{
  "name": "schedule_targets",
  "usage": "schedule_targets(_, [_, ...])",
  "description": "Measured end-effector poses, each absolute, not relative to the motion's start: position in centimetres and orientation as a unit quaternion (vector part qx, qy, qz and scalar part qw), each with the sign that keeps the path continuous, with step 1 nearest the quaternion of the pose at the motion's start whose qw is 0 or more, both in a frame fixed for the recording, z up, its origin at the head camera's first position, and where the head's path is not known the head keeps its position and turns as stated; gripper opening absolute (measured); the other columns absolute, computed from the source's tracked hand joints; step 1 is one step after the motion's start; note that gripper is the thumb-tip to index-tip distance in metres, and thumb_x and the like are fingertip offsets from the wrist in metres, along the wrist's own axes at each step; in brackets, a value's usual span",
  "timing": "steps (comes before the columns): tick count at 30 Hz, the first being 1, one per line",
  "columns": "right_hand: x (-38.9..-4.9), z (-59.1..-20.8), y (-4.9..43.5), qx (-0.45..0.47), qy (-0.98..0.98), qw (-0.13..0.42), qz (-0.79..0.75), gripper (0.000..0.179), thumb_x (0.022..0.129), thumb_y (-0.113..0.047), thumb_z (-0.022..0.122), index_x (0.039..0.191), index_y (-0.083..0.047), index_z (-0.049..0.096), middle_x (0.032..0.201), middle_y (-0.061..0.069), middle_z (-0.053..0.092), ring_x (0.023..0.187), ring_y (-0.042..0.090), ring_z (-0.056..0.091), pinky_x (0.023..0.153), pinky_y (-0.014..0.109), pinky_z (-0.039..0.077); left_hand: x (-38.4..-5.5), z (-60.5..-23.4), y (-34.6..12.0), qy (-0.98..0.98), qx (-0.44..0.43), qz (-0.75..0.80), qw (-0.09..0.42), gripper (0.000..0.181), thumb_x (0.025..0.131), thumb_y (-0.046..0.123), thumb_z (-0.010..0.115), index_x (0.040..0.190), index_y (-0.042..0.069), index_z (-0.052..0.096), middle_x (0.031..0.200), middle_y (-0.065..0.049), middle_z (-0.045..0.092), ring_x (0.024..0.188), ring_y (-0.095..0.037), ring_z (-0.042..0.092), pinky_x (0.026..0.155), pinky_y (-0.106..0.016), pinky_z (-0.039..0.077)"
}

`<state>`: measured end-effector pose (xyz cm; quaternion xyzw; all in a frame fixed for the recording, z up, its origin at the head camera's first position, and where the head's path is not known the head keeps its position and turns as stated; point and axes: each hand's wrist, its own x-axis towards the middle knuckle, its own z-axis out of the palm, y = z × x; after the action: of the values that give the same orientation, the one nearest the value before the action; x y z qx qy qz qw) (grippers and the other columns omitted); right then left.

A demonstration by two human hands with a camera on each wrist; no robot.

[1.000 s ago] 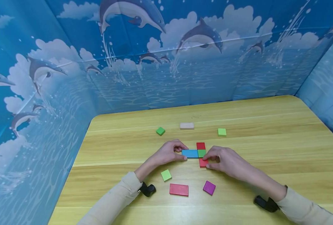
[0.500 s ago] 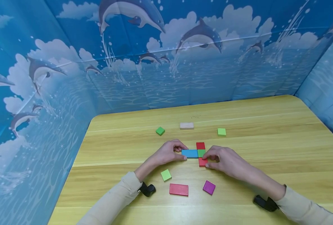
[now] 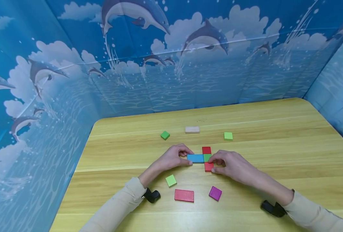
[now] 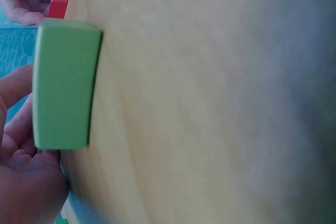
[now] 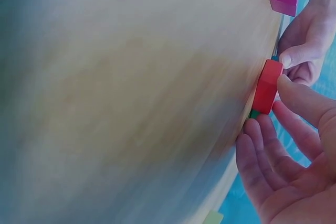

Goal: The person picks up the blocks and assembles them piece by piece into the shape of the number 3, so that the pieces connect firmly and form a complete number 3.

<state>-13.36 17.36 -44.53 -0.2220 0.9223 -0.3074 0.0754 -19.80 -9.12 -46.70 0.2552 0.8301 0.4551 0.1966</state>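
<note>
My left hand (image 3: 175, 157) pinches the left end of a flat blue block (image 3: 195, 158), thumb on the near side and fingers on the far side. That block's right end meets a small green block (image 3: 207, 157). A red block (image 3: 206, 150) sits against the green one's far side, and a second red block (image 3: 208, 167) against its near side. My right hand (image 3: 232, 166) pinches this near red block between thumb and fingers. The right wrist view shows the near red block (image 5: 268, 85) at the thumb tip, with a sliver of green behind it.
Nearer me lie a light green block (image 3: 171, 180), a long pinkish-red block (image 3: 184, 195) and a purple block (image 3: 215, 193). Farther back are a green block (image 3: 165, 135), a pale block (image 3: 192, 130) and another light green block (image 3: 228, 136). Dolphin-print curtains (image 3: 171, 83) border the wooden table (image 3: 276, 135).
The near red block has shifted very slightly away from me, against the green block, with my right fingers on it. My left hand and the blue block stay in place.
</note>
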Motion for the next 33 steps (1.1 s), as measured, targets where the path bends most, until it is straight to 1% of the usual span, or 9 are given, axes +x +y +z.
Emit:
schedule_targets(5, [-13.5, -44.6, 17.4, -0.220, 0.922, 0.078, -0.308, 0.029, 0.082, -0.021, 0.082, 0.109, -0.018, 0.072, 0.087, -0.012, 0.059, 0.078, 0.013, 0.053, 0.067, 0.027, 0.046, -19.8, -46.7, -9.1, 0.829, 0.256, 0.457, 0.196, 0.028, 0.082, 0.014, 0.081, 0.109, 0.011, 0.072, 0.098, 0.001, 0.060, 0.090, -0.015, 0.052, 0.080, -0.024, 0.045])
schedule_targets(12, [-13.4, -44.5, 17.3, -0.214, 0.922, 0.084, -0.312, 0.029, 0.081, -0.022, 0.082, 0.108, -0.019, 0.072, 0.088, -0.011, 0.061, 0.079, 0.014, 0.054, 0.069, 0.028, 0.047, -19.8, -46.7, -9.2, 0.832, 0.254, 0.453, 0.195, 0.027, 0.083, 0.015, 0.081, 0.108, 0.011, 0.072, 0.097, 0.002, 0.059, 0.090, -0.014, 0.052, 0.080, -0.024, 0.045])
schedule_targets(18, [-13.2, -44.2, 17.4, -0.202, 0.922, 0.086, -0.318, 0.027, 0.083, -0.023, 0.081, 0.108, -0.017, 0.072, 0.094, -0.009, 0.064, 0.084, 0.012, 0.057, 0.075, 0.031, 0.051, -19.8, -46.8, -9.1, 0.834, 0.254, 0.450, 0.194, 0.027, 0.083, 0.015, 0.081, 0.109, 0.012, 0.072, 0.097, 0.003, 0.059, 0.090, -0.013, 0.052, 0.080, -0.024, 0.045])
schedule_targets(26, [-12.2, -43.5, 17.9, -0.208, 0.924, 0.073, -0.311, 0.026, 0.086, -0.021, 0.078, 0.112, -0.017, 0.072, 0.104, -0.008, 0.066, 0.094, 0.013, 0.061, 0.084, 0.039, 0.052, -19.8, -46.9, -9.2, 0.833, 0.258, 0.450, 0.192, 0.028, 0.083, 0.017, 0.081, 0.109, 0.012, 0.073, 0.099, -0.001, 0.060, 0.093, -0.018, 0.053, 0.080, -0.025, 0.044])
schedule_targets(33, [-10.9, -42.9, 18.2, -0.219, 0.928, 0.080, -0.292, 0.027, 0.086, -0.020, 0.077, 0.112, -0.021, 0.070, 0.107, -0.011, 0.065, 0.100, 0.014, 0.061, 0.088, 0.041, 0.050, -19.9, -46.8, -9.2, 0.835, 0.260, 0.446, 0.192, 0.028, 0.083, 0.017, 0.081, 0.109, 0.012, 0.072, 0.097, 0.002, 0.059, 0.090, -0.014, 0.052, 0.080, -0.025, 0.045])
